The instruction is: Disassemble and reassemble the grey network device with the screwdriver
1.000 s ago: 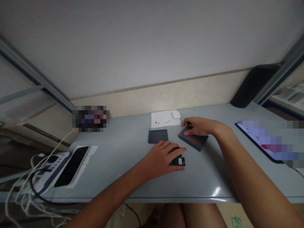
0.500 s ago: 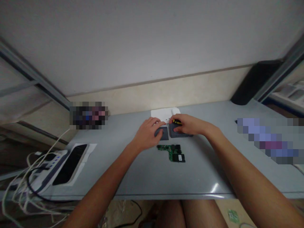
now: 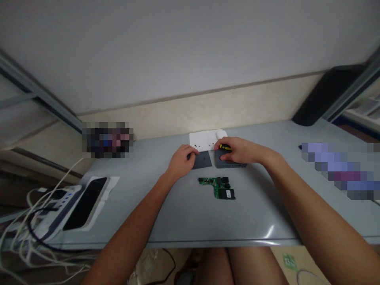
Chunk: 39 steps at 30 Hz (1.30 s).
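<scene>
My left hand (image 3: 181,161) is closed at the left side of a flat dark grey cover plate (image 3: 203,159), thumb and fingers on its edge. My right hand (image 3: 231,149) holds a yellow-and-black screwdriver (image 3: 225,147), partly hidden by the fingers. Its fingertips also rest on a dark grey vented case (image 3: 233,164) standing just right of the plate. Nearer me lies a green circuit board (image 3: 216,188) with black parts and a white label. Behind both hands is a white sheet (image 3: 203,138) with several small dark pieces on it, probably screws.
To the left, a phone (image 3: 86,204) lies on paper beside a white power strip (image 3: 63,206) and tangled cables (image 3: 26,233). A dark cylinder (image 3: 323,97) leans at the back right. Blurred items (image 3: 108,139) sit back left, others (image 3: 338,170) far right. A wall closes the back.
My left hand has drawn back a little to the left, uncovering more of the plate. My right hand stays on the case with the screwdriver. The view has shifted slightly.
</scene>
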Each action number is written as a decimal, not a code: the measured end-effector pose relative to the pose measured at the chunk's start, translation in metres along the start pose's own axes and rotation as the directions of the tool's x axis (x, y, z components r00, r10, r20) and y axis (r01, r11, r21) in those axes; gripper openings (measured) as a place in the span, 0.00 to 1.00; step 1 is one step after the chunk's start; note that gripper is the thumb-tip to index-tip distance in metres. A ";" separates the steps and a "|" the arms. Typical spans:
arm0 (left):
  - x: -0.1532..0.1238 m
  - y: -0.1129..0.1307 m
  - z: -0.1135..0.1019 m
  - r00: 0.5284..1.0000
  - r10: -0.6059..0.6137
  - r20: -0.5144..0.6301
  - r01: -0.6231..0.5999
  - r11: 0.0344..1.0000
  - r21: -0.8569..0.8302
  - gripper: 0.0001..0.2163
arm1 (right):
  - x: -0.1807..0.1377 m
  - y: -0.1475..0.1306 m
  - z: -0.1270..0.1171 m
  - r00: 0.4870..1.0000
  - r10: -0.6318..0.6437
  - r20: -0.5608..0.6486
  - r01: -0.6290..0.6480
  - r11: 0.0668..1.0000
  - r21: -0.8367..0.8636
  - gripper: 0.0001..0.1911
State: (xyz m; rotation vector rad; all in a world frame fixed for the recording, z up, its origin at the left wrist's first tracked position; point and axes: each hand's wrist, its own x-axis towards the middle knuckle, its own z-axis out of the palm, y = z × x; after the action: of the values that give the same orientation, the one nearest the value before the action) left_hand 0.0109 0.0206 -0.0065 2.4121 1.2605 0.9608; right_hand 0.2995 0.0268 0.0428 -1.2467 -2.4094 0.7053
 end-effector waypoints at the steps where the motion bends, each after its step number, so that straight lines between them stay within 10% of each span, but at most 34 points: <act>1: 0.000 0.000 0.000 1.000 -0.008 -0.009 0.008 1.000 0.007 0.12 | 0.000 -0.001 0.000 1.000 0.002 -0.001 -0.002 1.000 -0.001 0.20; 39: -0.007 0.013 0.001 0.988 0.147 0.045 -0.150 0.986 0.069 0.10 | 0.007 -0.002 0.009 0.995 -0.014 -0.100 0.006 0.997 -0.082 0.14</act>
State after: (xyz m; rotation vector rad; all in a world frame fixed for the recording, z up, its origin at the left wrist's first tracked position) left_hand 0.0168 0.0073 -0.0045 2.5991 1.1332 0.9159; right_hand 0.2901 0.0290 0.0367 -1.2694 -2.3822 0.5331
